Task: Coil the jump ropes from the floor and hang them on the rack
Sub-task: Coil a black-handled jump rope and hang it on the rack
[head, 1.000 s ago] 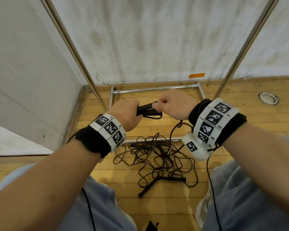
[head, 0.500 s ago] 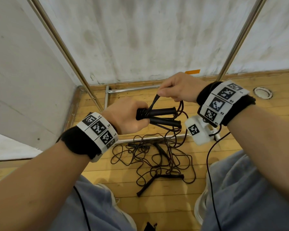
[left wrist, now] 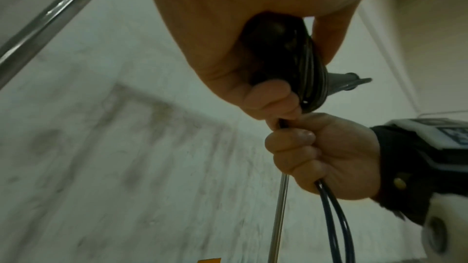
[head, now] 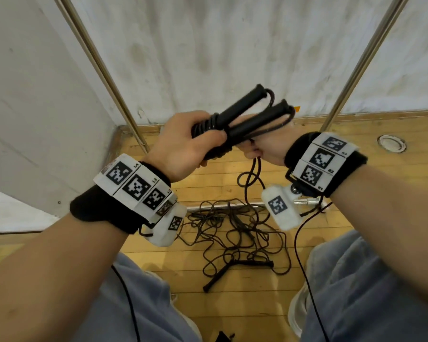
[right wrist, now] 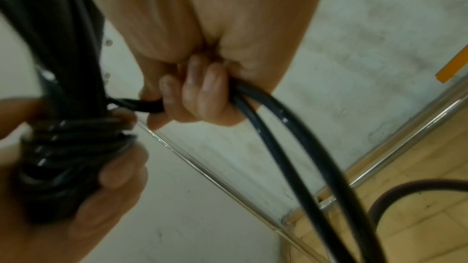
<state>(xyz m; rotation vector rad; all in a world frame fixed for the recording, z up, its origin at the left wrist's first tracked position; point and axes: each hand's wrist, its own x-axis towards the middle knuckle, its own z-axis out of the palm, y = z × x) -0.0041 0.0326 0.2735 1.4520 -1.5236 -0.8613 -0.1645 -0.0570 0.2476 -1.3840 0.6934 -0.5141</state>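
Note:
My left hand point(head: 190, 141) grips the two black handles point(head: 245, 112) of a jump rope, which point up and to the right, with several turns of cord point(right wrist: 73, 143) wound round their lower ends. My right hand point(head: 265, 146) sits just right of the left and holds the free black cord point(right wrist: 276, 131) in a fist; a loop of it hangs down below the wrist point(head: 250, 176). More black rope point(head: 232, 233) lies tangled on the wooden floor between my knees, with another pair of handles point(head: 237, 270). The rack's metal posts point(head: 101, 67) rise at left and right.
The rack's base bars point(head: 223, 207) lie on the wooden floor point(head: 294, 299) just beyond the tangle. White walls close off the left and the back. A round floor fitting point(head: 391, 143) sits at far right. Thin sensor cables run along both of my legs.
Both hands have risen. The handles have tilted from lying level to pointing up and right. My right hand has come down from above the handles to below them, carrying the cord around.

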